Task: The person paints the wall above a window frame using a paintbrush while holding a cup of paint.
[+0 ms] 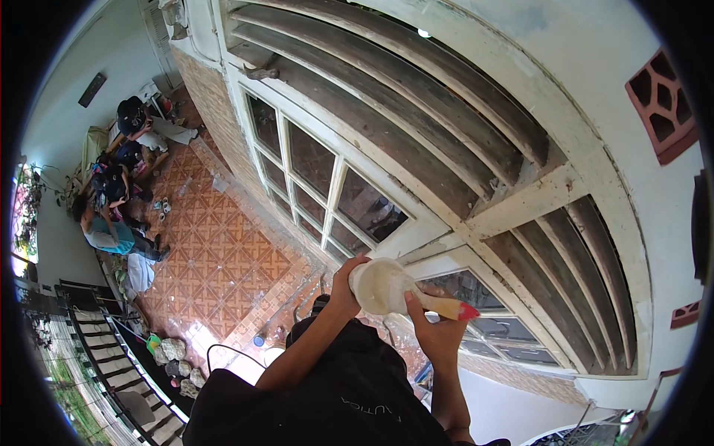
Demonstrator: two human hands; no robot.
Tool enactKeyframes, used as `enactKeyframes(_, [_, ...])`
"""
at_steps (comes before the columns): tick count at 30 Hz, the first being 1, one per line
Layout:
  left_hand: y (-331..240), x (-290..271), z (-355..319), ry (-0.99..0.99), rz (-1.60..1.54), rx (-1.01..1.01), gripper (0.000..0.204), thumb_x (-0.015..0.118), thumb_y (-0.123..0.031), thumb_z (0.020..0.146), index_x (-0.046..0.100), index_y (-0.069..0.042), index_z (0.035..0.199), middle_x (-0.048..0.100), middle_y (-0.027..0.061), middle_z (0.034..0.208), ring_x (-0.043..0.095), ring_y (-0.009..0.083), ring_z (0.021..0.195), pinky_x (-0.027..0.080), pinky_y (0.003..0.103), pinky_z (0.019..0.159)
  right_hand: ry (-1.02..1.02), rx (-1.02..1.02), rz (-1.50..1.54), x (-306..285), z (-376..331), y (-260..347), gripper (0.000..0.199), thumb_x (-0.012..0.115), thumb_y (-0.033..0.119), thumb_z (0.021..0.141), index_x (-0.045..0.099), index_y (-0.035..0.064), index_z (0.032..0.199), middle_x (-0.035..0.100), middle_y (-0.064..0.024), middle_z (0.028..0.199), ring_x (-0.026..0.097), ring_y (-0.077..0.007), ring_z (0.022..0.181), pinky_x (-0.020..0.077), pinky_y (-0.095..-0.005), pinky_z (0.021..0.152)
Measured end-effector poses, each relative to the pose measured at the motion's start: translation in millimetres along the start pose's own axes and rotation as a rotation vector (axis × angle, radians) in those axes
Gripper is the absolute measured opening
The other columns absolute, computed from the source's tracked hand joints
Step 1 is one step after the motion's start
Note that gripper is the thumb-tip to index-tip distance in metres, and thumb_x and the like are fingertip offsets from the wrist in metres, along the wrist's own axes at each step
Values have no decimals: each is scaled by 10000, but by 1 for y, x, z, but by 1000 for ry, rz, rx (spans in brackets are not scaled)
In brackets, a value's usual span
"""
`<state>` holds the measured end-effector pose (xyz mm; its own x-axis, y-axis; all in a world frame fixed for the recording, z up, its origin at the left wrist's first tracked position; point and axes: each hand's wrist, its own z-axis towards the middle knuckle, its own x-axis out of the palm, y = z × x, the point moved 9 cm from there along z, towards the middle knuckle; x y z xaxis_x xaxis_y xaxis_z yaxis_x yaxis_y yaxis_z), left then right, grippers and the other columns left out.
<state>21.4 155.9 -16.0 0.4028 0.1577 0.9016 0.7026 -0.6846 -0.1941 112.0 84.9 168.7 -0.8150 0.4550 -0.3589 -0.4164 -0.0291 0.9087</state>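
Note:
A whitish paint cup [367, 288] is in front of my body, its inside coated with pale paint. My left hand [346, 288] is closed round the cup's left side. My right hand [439, 334] grips a paintbrush [444, 306] with a wooden handle and a red tip. The brush head reaches over the cup's right rim, pale with paint. Whether its bristles touch the paint inside, I cannot tell. Just beyond the cup is a white-framed window [312, 178], and above it run weathered wooden louvre slats [401, 97].
Several people [119, 178] sit along the left wall. Far below lies a patterned orange tile floor [216, 245]. A blue-capped container [259, 341] and a wire handle [230, 348] are near my left arm. Stones [175, 349] and a dark railing [123, 372] stand lower left.

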Motion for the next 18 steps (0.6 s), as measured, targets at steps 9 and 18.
enactKeyframes(9, [42, -15, 11, -46, 151, -31, 246, 516, -281, 824, 568, -43, 858, 598, 84, 823, 585, 192, 765, 477, 324, 715, 17, 116, -336, 0, -6, -22, 165, 686, 59, 708, 622, -39, 825, 639, -85, 779, 559, -70, 632, 435, -193, 550])
enactKeyframes(18, [45, 49, 5, 96, 43, -55, 435, 346, -328, 867, 492, -21, 1137, 532, 101, 1142, 495, 242, 1073, 381, 374, 935, -191, 178, 205, -72, 10, -19, 132, 705, 50, 700, 592, -7, 738, 556, -24, 653, 514, -68, 569, 409, -204, 507])
